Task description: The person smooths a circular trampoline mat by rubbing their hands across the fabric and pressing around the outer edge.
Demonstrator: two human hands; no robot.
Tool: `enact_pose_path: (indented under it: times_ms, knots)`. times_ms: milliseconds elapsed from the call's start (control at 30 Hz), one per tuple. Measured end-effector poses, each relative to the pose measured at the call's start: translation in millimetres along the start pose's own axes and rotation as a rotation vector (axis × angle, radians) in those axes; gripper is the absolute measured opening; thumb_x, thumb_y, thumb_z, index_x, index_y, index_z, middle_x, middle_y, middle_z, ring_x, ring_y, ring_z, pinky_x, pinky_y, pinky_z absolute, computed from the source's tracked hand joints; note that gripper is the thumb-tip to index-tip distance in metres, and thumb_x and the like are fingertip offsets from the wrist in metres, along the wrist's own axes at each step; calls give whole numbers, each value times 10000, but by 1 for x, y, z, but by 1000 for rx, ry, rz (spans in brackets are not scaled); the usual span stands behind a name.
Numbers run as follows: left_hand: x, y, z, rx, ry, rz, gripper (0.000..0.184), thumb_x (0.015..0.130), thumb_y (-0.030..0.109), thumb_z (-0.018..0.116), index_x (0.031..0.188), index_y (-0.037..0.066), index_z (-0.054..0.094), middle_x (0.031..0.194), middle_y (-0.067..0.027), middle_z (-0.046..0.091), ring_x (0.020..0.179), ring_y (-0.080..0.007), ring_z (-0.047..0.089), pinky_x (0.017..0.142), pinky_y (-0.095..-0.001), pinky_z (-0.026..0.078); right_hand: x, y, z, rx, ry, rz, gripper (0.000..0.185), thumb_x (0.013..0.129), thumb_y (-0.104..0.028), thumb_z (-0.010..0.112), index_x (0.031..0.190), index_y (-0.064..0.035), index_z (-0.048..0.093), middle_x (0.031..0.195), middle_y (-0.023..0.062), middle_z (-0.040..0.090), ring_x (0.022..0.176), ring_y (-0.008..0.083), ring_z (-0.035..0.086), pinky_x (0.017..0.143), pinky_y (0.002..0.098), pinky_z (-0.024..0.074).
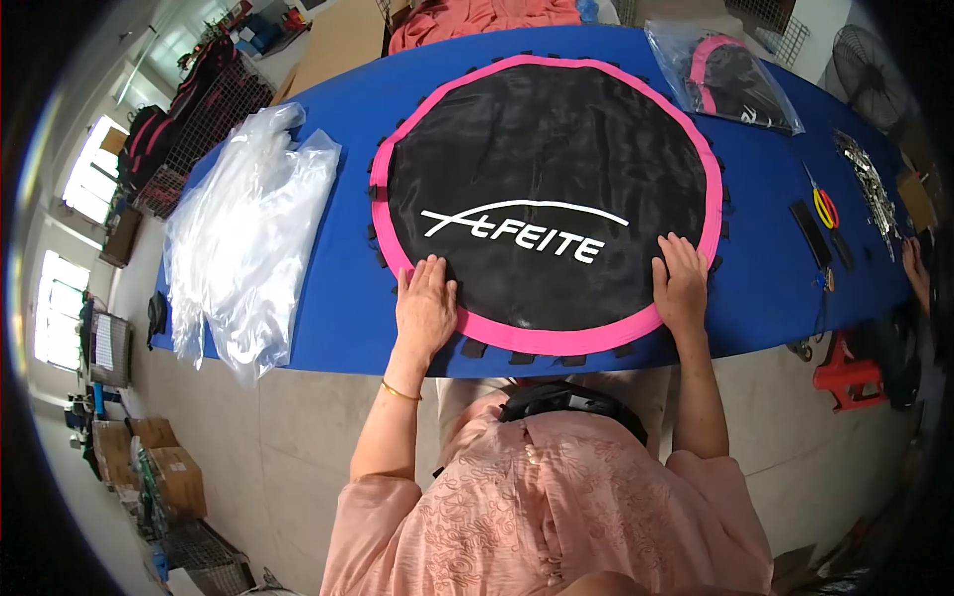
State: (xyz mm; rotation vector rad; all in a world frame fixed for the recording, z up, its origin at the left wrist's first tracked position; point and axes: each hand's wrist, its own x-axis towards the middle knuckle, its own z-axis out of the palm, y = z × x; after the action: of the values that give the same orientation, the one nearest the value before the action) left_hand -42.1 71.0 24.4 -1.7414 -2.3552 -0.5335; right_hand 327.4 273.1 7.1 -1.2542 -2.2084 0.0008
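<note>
A round black trampoline mat (pixel 547 149) with a pink border and short black tabs around its rim lies flat on the blue table (pixel 348 298). White lettering runs across its near half. My left hand (pixel 427 303) rests flat on the near left part of the border, fingers stretched forward. On the near right side, my right hand (pixel 682 283) lies flat over the border, its fingertips on the black fabric. Both hands are open and grip nothing.
Clear plastic bags (pixel 253 238) are piled at the left. A bagged folded mat (pixel 725 79) lies at the back right. Yellow-and-red-handled scissors (pixel 825 207), a black strip (pixel 810 233) and a heap of metal pieces (pixel 871 184) are at the right, near another person's hand (pixel 916 268). A red stool (pixel 848 375) stands below.
</note>
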Motion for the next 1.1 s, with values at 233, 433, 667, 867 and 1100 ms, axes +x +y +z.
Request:
enact_pose_path:
  times_ms: [233, 433, 667, 867, 1100]
  knots:
    - [-14, 17, -3, 44, -8, 25, 436, 1038, 235, 559, 1395, -12, 603, 1430, -220, 634, 1368, -362, 577, 1236, -559, 304, 1, -1, 0, -13, -22, 5, 357, 1075, -232, 558, 1353, -39, 675, 1427, 193, 647, 1397, 364, 547, 1231, 527, 340]
    - [30, -37, 14, 99, -63, -71, 476, 1053, 268, 507, 1457, 23, 563, 1503, -181, 592, 1426, -335, 532, 1255, -579, 267, 1, -2, -1, 7, -6, -8, 361, 1059, -223, 575, 1344, -28, 677, 1412, 197, 654, 1388, 377, 551, 1226, 522, 343]
    - [80, -77, 21, 135, -148, -155, 509, 1048, 264, 494, 1514, 58, 512, 1581, -142, 526, 1482, -313, 470, 1251, -622, 249, 0, -2, 2, 19, 43, -34, 345, 1041, -197, 588, 1313, -11, 689, 1385, 216, 664, 1361, 392, 565, 1206, 528, 358]
    - [108, -92, 31, 101, -159, -196, 528, 1043, 252, 494, 1535, 60, 493, 1608, -141, 494, 1511, -308, 433, 1264, -594, 243, 0, 1, 2, 13, 27, -38, 352, 1035, -191, 590, 1322, -8, 681, 1389, 214, 660, 1356, 393, 567, 1205, 531, 356]
    - [96, -93, 34, 12, -110, -96, 483, 1026, 203, 517, 1478, 32, 527, 1546, -179, 547, 1450, -343, 493, 1244, -544, 312, -2, 2, 2, -4, 14, -26, 368, 1044, -216, 578, 1334, -10, 676, 1405, 212, 652, 1370, 388, 557, 1212, 532, 345]
